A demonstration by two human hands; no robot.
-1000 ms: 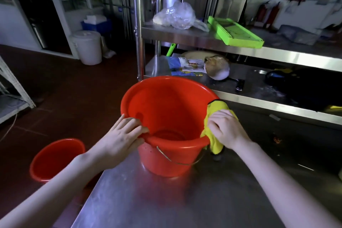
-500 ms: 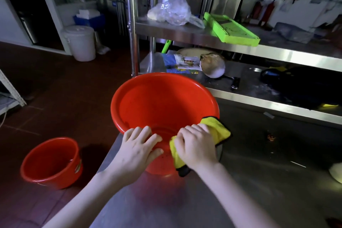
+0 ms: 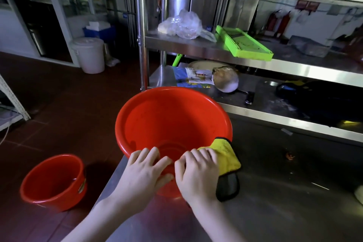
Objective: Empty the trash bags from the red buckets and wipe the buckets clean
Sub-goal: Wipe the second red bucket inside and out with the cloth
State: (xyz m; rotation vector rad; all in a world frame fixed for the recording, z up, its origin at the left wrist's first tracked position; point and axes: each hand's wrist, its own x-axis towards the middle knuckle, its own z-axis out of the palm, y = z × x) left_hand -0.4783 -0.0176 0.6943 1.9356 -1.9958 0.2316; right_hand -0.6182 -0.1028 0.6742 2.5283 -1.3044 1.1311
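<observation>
Bucket (image 3: pixel 172 120) stands on the steel table (image 3: pixel 275 202) near its left edge, tipped so its mouth faces the person. Left hand (image 3: pixel 145 175) grips the near rim, fingers hooked over it and thumb on the outside wall. Right hand (image 3: pixel 198 175) sits just beside it, fingers bent over a yellow cloth (image 3: pixel 225 157) and pressing it to the rim. The cloth's dark underside hangs down the bucket's outer wall. A second bucket (image 3: pixel 53 180) stands upright on the floor (image 3: pixel 68 104) to the left, well apart. Beyond, a shelf (image 3: pixel 196 48) carries a clear bag (image 3: pixel 180 25) and a green tray (image 3: pixel 243 45).
</observation>
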